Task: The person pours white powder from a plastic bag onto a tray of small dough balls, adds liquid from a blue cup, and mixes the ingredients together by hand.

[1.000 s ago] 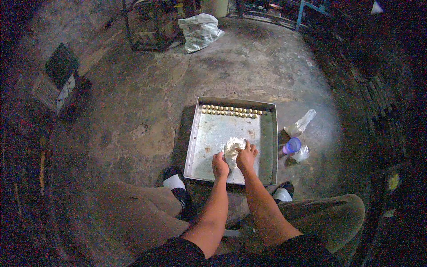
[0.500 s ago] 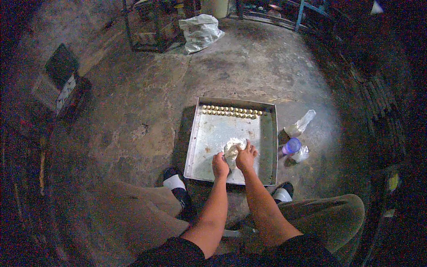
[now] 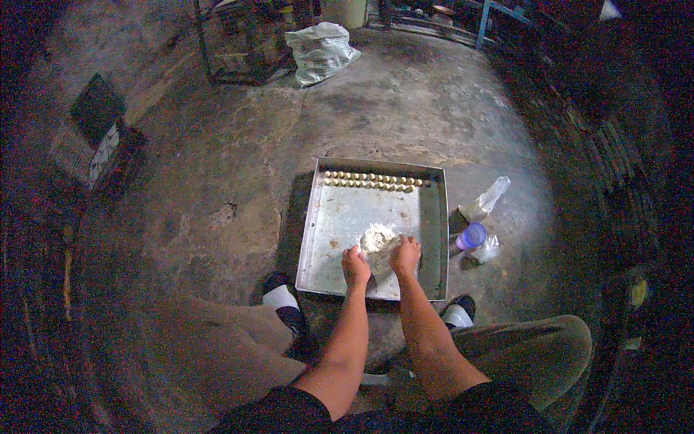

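Note:
A square metal tray [image 3: 309, 224] sits on the floor with two rows of several small pale balls [image 3: 369, 179] along its far side. A white powdery mound [image 3: 377, 237] lies in its near middle. My left hand [image 3: 355, 265] is closed beside the mound's lower left, with something whitish, too small to name, at its fingertips. My right hand [image 3: 405, 257] is closed at the mound's lower right; what its fingers pinch is hidden or unclear.
Right of the tray are a purple cup [image 3: 471, 235] and two plastic bags [image 3: 490, 199] [image 3: 487, 250]. A large white sack [image 3: 322, 52] and metal racks [image 3: 486, 25] stand at the back. A dark-lidded box [image 3: 97, 108] is at left. My sandalled feet flank the tray.
My right hand has drawn off the powder toward the lower right and its spread fingers have closed. My left hand remains closed, shifted slightly. More of the mound now shows.

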`<move>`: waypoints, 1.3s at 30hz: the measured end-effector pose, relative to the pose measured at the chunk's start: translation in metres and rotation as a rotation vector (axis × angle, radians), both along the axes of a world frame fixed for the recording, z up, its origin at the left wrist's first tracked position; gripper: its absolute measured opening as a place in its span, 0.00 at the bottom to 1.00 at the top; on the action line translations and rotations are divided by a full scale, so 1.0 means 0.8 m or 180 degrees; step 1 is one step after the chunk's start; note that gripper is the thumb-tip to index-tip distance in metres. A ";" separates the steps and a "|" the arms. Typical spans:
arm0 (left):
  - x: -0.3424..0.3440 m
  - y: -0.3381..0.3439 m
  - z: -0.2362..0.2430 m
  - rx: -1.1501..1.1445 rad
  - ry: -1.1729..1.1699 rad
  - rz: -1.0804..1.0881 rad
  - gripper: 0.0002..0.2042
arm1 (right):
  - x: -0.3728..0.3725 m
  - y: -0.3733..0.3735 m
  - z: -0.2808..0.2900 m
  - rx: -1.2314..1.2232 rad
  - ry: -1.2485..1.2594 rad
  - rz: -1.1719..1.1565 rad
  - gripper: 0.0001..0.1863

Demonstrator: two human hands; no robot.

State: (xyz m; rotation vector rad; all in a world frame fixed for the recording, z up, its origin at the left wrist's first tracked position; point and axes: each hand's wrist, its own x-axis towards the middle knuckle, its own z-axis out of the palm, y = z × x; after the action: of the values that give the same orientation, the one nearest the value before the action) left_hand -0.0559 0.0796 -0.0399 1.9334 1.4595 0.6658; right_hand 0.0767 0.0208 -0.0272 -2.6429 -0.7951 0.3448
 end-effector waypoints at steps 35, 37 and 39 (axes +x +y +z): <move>0.012 0.022 0.001 -0.0349 0.0458 -0.0220 0.25 | -0.026 -0.009 0.003 0.0909 0.0264 -0.0138 0.24; 0.010 0.024 0.003 -0.0074 0.0556 -0.0331 0.24 | -0.027 -0.001 0.007 0.0939 0.0433 -0.0144 0.23; 0.013 0.027 0.004 0.0129 0.0508 -0.0292 0.24 | -0.026 0.003 0.007 0.1084 0.0436 -0.0054 0.22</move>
State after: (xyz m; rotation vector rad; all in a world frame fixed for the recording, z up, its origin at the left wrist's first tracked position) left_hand -0.0457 0.1013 -0.0364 2.1126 1.4513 0.5133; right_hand 0.0561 0.0233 -0.0220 -2.2819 -0.7159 0.3475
